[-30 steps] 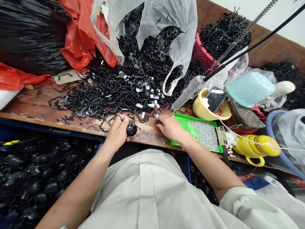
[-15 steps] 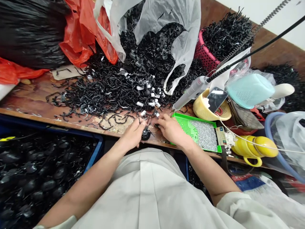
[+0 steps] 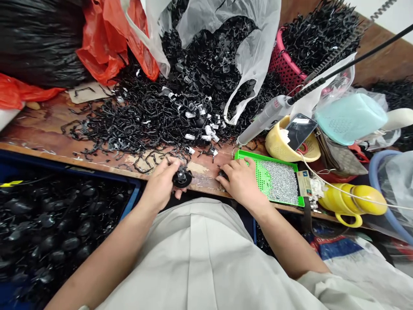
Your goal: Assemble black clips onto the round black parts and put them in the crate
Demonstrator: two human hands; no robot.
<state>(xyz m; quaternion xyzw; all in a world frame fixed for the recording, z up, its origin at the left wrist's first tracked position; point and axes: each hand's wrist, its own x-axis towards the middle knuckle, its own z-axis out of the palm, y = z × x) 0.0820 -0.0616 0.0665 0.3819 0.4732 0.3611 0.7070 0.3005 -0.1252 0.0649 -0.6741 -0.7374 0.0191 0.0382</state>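
- While most of the view is taken up by a brown wooden bench (image 3: pixel 41 125), a blue plastic crate (image 3: pixel 131 202) is seen below its front edge at the left, filled with glossy black rounded parts (image 3: pixel 48 219).
- A large heap of thin, bent black plastic strips (image 3: pixel 142 116) is spread over the middle of the bench, and its rear part is partly covered by a translucent white plastic bag (image 3: pixel 258 56).
- A pink perforated plastic basket (image 3: pixel 287 58), piled with similar strips, is placed behind, toward the right.
- A green perforated plastic tray (image 3: pixel 263 172) is set near the bench's front edge, its right part covered with tiny silvery metal pieces (image 3: pixel 280 183).
- A grey cylindrical power screwdriver (image 3: pixel 263 120) is hung at a tilt from a black cable, its tip just behind the tray.
- By the left hand (image 3: pixel 161 183), a round black plastic part (image 3: pixel 182 177) is gripped between thumb and fingers at the bench's front edge.
- The right hand (image 3: pixel 243 183) is held over the tray's left end, fingers curled; a small dark piece (image 3: pixel 222 174) is seen at their tips, but whether it is pinched cannot be told.
- Small white pieces (image 3: pixel 189 137) are scattered at the heap's near side.
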